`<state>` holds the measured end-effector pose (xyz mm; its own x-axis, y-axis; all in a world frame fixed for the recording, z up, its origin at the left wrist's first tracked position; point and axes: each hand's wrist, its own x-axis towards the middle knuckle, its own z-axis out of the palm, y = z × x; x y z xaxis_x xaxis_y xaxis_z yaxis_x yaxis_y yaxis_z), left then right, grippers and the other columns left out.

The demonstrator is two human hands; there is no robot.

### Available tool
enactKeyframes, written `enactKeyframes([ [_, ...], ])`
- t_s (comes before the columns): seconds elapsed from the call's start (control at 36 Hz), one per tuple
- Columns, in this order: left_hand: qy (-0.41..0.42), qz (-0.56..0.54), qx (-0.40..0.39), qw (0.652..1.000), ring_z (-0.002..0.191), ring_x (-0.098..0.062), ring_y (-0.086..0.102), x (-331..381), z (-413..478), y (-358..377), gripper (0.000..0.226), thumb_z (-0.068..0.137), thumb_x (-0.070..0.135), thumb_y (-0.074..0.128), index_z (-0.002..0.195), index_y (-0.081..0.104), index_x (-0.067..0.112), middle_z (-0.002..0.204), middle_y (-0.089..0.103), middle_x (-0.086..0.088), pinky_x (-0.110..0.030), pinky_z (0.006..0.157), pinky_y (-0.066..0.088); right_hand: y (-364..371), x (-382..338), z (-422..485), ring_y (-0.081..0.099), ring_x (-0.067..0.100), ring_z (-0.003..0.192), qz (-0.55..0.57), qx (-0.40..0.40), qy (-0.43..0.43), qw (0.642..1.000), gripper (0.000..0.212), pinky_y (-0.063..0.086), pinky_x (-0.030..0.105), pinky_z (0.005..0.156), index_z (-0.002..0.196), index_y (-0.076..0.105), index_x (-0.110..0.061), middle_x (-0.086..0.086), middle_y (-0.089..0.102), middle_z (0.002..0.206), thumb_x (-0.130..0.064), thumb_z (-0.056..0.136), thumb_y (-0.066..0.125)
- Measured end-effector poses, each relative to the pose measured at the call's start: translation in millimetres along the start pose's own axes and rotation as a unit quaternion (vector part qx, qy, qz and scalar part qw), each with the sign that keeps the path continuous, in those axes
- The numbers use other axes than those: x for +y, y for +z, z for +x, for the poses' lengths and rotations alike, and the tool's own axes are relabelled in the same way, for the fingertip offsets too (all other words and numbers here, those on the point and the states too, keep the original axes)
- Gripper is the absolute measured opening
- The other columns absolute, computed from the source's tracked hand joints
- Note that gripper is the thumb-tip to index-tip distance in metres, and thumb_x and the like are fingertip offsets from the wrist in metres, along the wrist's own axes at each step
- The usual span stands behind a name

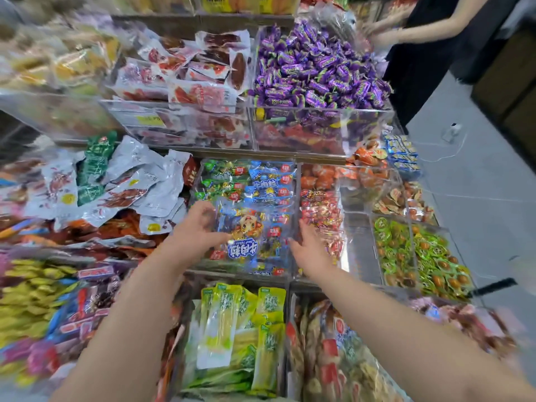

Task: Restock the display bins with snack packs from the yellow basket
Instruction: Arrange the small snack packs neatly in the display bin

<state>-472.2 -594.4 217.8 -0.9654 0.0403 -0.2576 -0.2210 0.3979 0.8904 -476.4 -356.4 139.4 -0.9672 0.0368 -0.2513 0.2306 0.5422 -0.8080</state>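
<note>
A clear snack pack with blue print and a cartoon tiger [249, 236] lies on top of a clear display bin [285, 278] filled with similar blue and green packs. My left hand [200, 227] grips the pack's left edge, thumb curled over it. My right hand [307, 248] touches the pack's right edge with fingers fairly straight. The yellow basket is out of view.
Clear bins surround this one: green pickle packs [240, 329] nearer me, red-wrapped candies [322, 210] to the right, purple candies [316, 68] behind, white meat packs [130, 181] to the left. Another person [429, 39] in black stands at the far right, beside the grey floor.
</note>
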Motion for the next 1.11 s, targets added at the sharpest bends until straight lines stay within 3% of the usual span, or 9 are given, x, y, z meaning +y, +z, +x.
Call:
enactKeyframes([
  [0.08, 0.061, -0.038, 0.078, 0.994, 0.061, -0.003, 0.059, 7.4, 5.9, -11.5, 0.037, 0.071, 0.017, 0.084, 0.073, 0.062, 0.046, 0.085, 0.062, 0.009, -0.025, 0.056, 0.046, 13.8, 7.7, -3.7, 0.029, 0.022, 0.139, 0.011, 0.005, 0.007, 1.0, 0.052, 0.027, 0.035, 0.113, 0.149, 0.022, -0.013, 0.007, 0.029, 0.153, -0.019, 0.1, 0.039],
  [0.22, 0.153, 0.14, 0.057, 0.977, 0.07, 0.006, 0.057, 32.1, 0.8, -16.7, 0.033, 0.081, 0.022, 0.077, 0.104, 0.07, 0.044, 0.089, 0.063, 0.015, -0.012, 0.066, 0.044, 21.9, 15.6, -6.6, 0.037, 0.024, 0.134, -0.033, 0.037, -0.013, 0.999, 0.053, 0.032, 0.031, 0.107, 0.15, 0.018, -0.018, 0.004, 0.032, 0.152, -0.026, 0.101, 0.034],
  [0.33, 0.198, 0.507, -0.084, 0.835, 0.111, -0.013, 0.059, 57.8, -3.3, 7.4, 0.042, 0.086, 0.033, 0.065, 0.126, 0.06, 0.045, 0.119, 0.065, 0.012, -0.028, 0.08, 0.047, 21.4, 14.6, -7.3, 0.043, 0.026, 0.13, -0.058, 0.043, -0.024, 0.997, 0.053, 0.037, 0.035, 0.104, 0.15, 0.017, -0.016, 0.006, 0.038, 0.148, -0.026, 0.101, 0.032],
  [0.44, 0.25, 0.6, -0.107, 0.752, 0.114, -0.024, 0.058, 50.7, 0.9, 49.9, 0.055, 0.088, 0.022, 0.059, 0.14, 0.045, 0.036, 0.124, 0.062, 0.0, -0.035, 0.08, 0.049, 16.1, 13.3, -7.0, 0.043, 0.027, 0.131, -0.025, 0.017, -0.026, 0.999, 0.051, 0.038, 0.033, 0.101, 0.15, 0.018, -0.019, 0.003, 0.04, 0.147, -0.022, 0.101, 0.033],
  [0.69, 0.193, 0.16, -0.029, 0.967, 0.095, -0.011, 0.051, -24.2, -2.5, 44.0, 0.073, 0.072, 0.014, 0.08, 0.122, 0.029, 0.03, 0.107, 0.043, 0.002, -0.023, 0.083, 0.046, 4.8, 20.0, -2.3, 0.038, 0.015, 0.135, 0.094, -0.024, 0.003, 0.995, 0.052, 0.043, 0.033, 0.102, 0.148, 0.027, -0.027, -0.006, 0.035, 0.15, -0.024, 0.099, 0.044],
  [0.75, 0.168, 0.116, -0.072, 0.976, 0.103, -0.005, 0.049, -33.4, -5.1, 35.3, 0.071, 0.074, 0.005, 0.073, 0.11, 0.022, 0.039, 0.106, 0.04, 0.004, -0.016, 0.081, 0.045, 4.4, 19.3, -3.4, 0.045, 0.014, 0.128, 0.116, -0.023, 0.016, 0.993, 0.051, 0.05, 0.025, 0.086, 0.148, 0.028, -0.03, -0.009, 0.038, 0.148, -0.025, 0.099, 0.045],
  [0.86, 0.156, 0.076, -0.087, 0.981, 0.103, -0.017, 0.059, -40.9, -4.3, 23.4, 0.061, 0.078, -0.003, 0.067, 0.104, 0.027, 0.035, 0.1, 0.05, 0.003, -0.03, 0.085, 0.053, 3.4, 19.4, -4.3, 0.038, 0.014, 0.134, 0.166, -0.037, 0.019, 0.985, 0.051, 0.034, 0.04, 0.111, 0.148, 0.029, -0.029, -0.009, 0.037, 0.149, -0.02, 0.099, 0.045],
  [0.94, 0.134, 0.093, -0.074, 0.984, 0.085, 0.011, 0.057, -49.5, -4.2, 19.0, 0.038, 0.08, 0.013, 0.077, 0.098, 0.049, 0.031, 0.092, 0.058, 0.012, -0.006, 0.078, 0.04, 2.4, 18.8, -5.0, 0.038, 0.014, 0.134, 0.181, -0.046, 0.02, 0.982, 0.051, 0.034, 0.041, 0.111, 0.148, 0.029, -0.029, -0.01, 0.038, 0.148, -0.019, 0.1, 0.045],
  [1.11, 0.113, 0.156, -0.09, 0.977, 0.064, 0.007, 0.056, -44.2, -2.0, 26.2, 0.021, 0.086, 0.023, 0.072, 0.101, 0.057, 0.023, 0.082, 0.06, 0.014, -0.005, 0.06, 0.042, 1.6, 20.6, -4.4, 0.041, 0.016, 0.132, 0.172, -0.043, 0.025, 0.984, 0.052, 0.035, 0.042, 0.11, 0.148, 0.028, -0.029, -0.007, 0.04, 0.148, -0.022, 0.099, 0.046],
])
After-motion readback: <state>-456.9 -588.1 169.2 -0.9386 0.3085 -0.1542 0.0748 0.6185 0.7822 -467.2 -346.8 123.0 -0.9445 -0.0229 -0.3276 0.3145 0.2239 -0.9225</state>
